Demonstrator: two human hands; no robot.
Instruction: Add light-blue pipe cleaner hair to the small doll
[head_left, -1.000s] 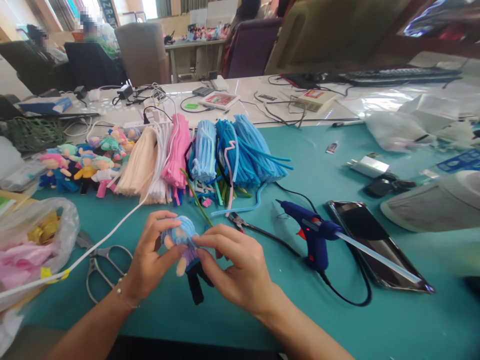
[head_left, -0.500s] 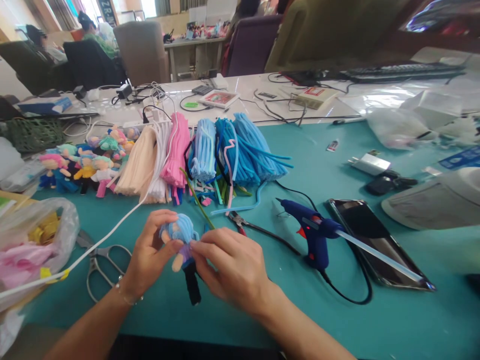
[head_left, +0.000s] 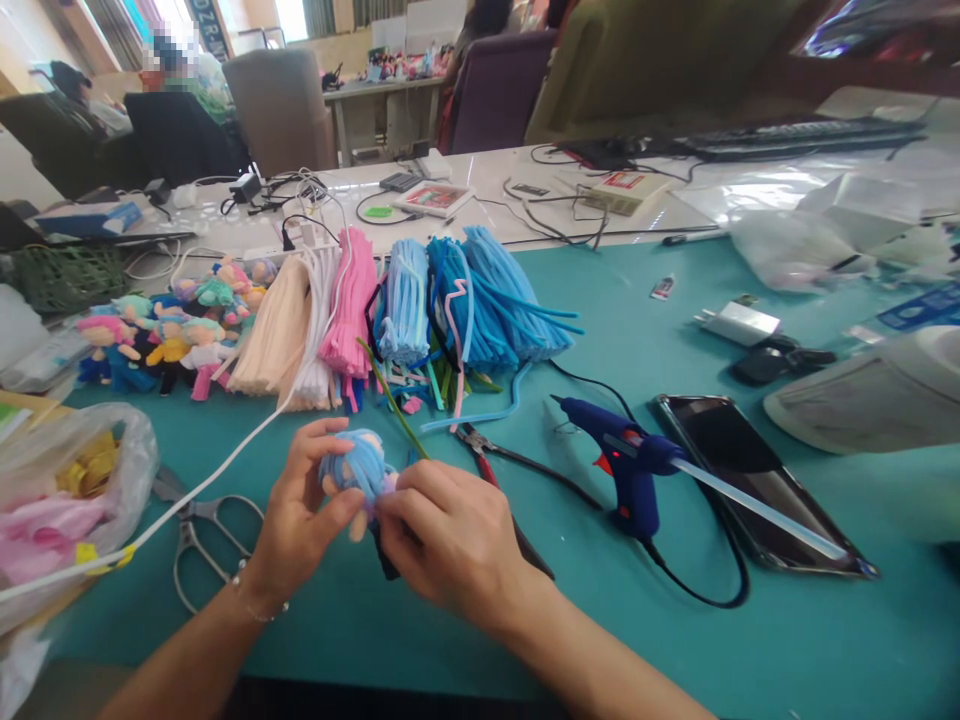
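Between my hands is a small pipe-cleaner doll [head_left: 358,465] with light blue hair, a purple top and black lower part. My left hand [head_left: 304,500] grips its head from the left, thumb in front. On the other side my right hand [head_left: 450,530] pinches the doll's body, its fingertips hiding much of the top and the black part. Pliers [head_left: 480,450] with red and black handles lie just beyond my right hand, partly covered by it. Scissors [head_left: 206,525] rest left of my left wrist. A blue glue gun [head_left: 626,460] with a clear stick stands to the right.
Bundles of pipe cleaners [head_left: 405,310] lie across the mat's far side, with several finished dolls [head_left: 169,330] at their left. A white cable [head_left: 225,462] crosses the left side. A phone [head_left: 757,480] lies behind the glue gun; a plastic bag [head_left: 139,470] sits at left.
The doll has turned and tilted in my hands, so less of its black part shows. My right hand has shifted slightly, uncovering more of the pliers' handles.
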